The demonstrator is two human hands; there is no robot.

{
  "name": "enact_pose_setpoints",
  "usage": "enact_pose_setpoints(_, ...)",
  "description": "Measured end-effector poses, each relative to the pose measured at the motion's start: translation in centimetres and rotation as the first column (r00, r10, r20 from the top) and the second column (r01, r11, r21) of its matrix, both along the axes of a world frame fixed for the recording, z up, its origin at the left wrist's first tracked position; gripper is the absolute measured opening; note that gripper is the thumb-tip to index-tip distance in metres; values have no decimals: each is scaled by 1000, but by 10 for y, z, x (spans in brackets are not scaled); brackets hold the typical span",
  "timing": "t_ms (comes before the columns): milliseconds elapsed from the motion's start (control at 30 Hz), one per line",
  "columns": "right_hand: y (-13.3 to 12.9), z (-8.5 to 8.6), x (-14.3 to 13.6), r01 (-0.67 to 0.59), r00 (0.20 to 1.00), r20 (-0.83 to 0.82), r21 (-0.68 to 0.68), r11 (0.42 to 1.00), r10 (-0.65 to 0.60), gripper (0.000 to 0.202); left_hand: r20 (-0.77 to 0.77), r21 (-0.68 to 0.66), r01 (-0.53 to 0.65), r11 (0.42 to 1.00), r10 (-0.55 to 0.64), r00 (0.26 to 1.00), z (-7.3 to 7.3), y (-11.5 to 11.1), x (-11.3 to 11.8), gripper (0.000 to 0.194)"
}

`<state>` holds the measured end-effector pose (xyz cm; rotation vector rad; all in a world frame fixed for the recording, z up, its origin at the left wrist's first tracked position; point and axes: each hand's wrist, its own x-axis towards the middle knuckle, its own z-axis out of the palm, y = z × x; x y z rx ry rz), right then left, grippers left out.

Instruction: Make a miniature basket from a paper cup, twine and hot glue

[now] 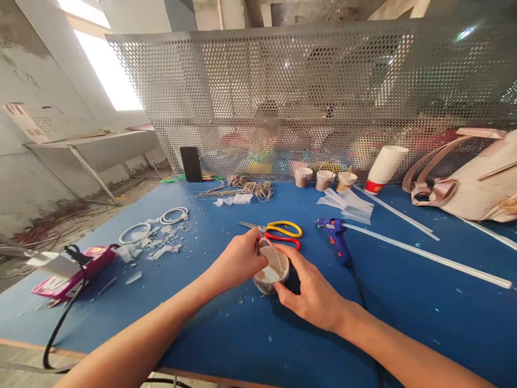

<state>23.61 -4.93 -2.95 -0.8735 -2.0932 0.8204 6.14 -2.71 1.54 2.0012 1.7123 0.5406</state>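
A small cut-down cup (265,286) with a pale inside and a greyish wrapped outside is between my hands above the blue tabletop. My right hand (313,293) grips it from the right, thumb in front and fingers behind. A twisted cord (278,255) crosses the cup's opening. At the far left rim my left hand (242,257) is closed in a pinch on that cord; its fingertips are partly hidden. Just behind the hands lie scissors (297,229) with one yellow and one red handle. To the right rests a blue glue gun (337,237) with a long glue stick (428,256) in its back.
Three small cups (324,180) and a paper cup stack (385,167) stand along the perforated metal screen (226,102). Loose cord (254,188), plastic strips (351,205), white rings (173,215) and scraps lie about. A pink power strip (76,275) sits left, a bag (480,178) right.
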Motion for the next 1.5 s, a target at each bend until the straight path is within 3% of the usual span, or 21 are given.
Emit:
enact_pose_setpoints(800,4,-2,0,-3,1000,-17,37,999,4,57,108,-39,139,990,-134,985,14,-3,-8,12)
enact_pose_setpoints(967,5,-2,2,10,999,-37,-28,1000,-11,59,313,-139,288,947,-234,921,23,0,-23,25)
enact_pose_setpoints(1100,10,-1,8,-14,994,-105,-88,996,5,59,323,-168,421,892,-353,878,28,1,-32,45)
enact_pose_setpoints(1200,14,0,12,-45,989,-143,-147,988,24,60,314,-185,460,868,-392,865,25,3,-34,54)
enact_pose_setpoints(1500,14,2,17,-48,975,-220,-222,974,-2,56,349,-39,427,903,-388,853,2,4,-22,39)
